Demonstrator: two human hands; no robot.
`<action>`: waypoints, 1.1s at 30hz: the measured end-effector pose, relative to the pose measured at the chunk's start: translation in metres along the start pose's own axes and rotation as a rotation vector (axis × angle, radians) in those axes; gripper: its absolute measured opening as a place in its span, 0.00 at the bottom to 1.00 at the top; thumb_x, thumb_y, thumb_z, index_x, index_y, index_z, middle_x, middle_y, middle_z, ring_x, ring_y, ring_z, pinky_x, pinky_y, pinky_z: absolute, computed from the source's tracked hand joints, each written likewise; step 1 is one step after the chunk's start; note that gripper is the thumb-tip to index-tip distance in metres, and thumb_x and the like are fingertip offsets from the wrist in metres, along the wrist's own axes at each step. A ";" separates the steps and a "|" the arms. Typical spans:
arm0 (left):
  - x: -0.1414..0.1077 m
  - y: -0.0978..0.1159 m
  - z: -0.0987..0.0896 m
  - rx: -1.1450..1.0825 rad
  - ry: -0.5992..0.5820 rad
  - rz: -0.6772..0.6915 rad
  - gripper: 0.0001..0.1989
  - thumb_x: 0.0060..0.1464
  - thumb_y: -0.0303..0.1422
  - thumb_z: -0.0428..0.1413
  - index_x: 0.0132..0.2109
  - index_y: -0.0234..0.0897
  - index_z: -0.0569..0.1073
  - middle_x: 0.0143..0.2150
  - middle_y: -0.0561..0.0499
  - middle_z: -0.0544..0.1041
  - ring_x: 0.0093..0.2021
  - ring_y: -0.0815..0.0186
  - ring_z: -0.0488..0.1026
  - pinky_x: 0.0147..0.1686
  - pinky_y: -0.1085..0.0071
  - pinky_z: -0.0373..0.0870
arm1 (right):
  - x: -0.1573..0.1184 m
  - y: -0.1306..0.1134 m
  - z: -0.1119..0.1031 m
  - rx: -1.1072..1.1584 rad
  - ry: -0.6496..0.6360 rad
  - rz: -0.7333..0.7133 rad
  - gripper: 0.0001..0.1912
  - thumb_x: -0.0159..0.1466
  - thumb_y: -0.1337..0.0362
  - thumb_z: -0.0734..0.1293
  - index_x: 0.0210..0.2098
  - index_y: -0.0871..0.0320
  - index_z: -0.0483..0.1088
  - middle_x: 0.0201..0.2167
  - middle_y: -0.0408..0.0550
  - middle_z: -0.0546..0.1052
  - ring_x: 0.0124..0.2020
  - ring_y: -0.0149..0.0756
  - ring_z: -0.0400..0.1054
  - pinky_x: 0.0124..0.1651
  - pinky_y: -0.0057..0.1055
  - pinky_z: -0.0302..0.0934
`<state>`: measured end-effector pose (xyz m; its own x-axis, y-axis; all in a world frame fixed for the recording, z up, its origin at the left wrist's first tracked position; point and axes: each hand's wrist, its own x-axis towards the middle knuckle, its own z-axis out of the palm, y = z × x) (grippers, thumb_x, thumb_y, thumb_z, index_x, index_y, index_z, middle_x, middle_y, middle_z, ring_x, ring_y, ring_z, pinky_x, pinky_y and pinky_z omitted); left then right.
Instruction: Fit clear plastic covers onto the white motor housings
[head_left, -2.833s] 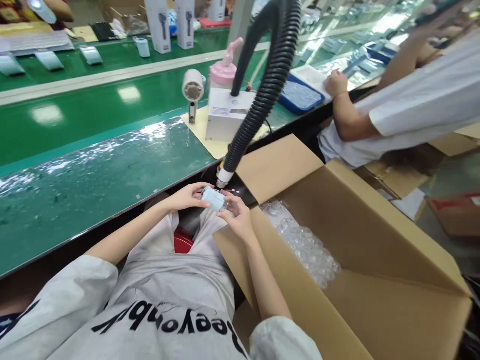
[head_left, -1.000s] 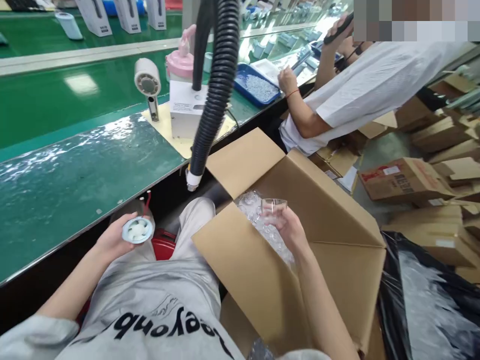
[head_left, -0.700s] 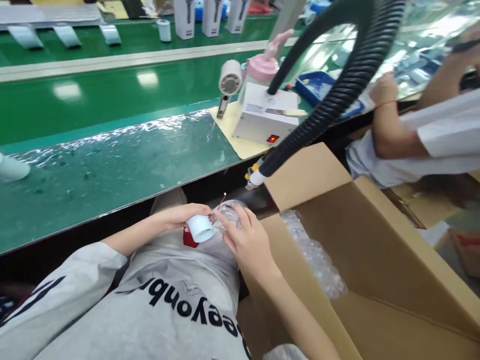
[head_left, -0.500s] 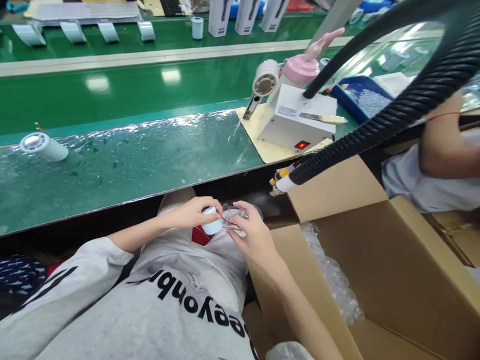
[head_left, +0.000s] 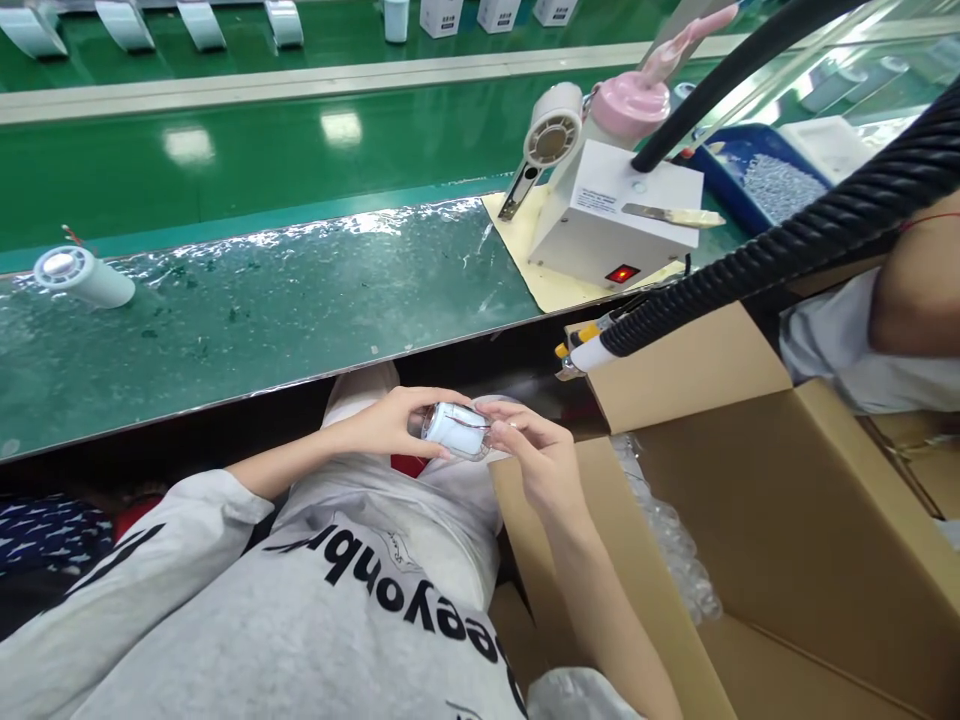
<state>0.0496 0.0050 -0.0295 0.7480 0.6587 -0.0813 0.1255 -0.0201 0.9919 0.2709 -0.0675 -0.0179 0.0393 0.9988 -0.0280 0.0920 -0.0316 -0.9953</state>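
A light-blue cylindrical housing [head_left: 456, 432] lies sideways inside a clear plastic shell [head_left: 429, 420], over my lap. My left hand [head_left: 394, 422] is closed around the left end of the shell, thumb below and fingers above. Thin dark wires [head_left: 469, 424] run along the housing towards its right end. There, the fingertips of my right hand [head_left: 536, 445] are pinched at the wires, touching the end of the piece. The fingers partly hide both ends.
A green bench [head_left: 300, 300] carries a light-blue fan part [head_left: 86, 277], a handheld fan [head_left: 551, 140] and a white machine [head_left: 622, 220] with a lit red switch. A black hose [head_left: 750, 260] hangs over an open carton [head_left: 810, 530] containing clear plastic shells [head_left: 667, 540]. Another person's arm [head_left: 919, 285] is at right.
The light-blue housing, earlier beside the clear shell, now sits inside it. My left hand has shifted right and grips the shell; my right hand has moved to the wire end. The view has tilted down slightly.
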 end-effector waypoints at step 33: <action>-0.024 0.024 -0.006 0.048 -0.108 0.200 0.35 0.53 0.38 0.69 0.67 0.43 0.71 0.65 0.39 0.73 0.63 0.53 0.73 0.59 0.60 0.73 | -0.031 -0.013 -0.004 -0.001 -0.190 0.007 0.21 0.62 0.52 0.77 0.52 0.49 0.75 0.52 0.51 0.79 0.50 0.44 0.76 0.47 0.37 0.78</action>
<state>0.0309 -0.0067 -0.0030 0.8261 0.5539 0.1042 -0.0037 -0.1796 0.9837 0.2730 -0.0980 -0.0038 -0.1485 0.9875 -0.0523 0.0936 -0.0387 -0.9949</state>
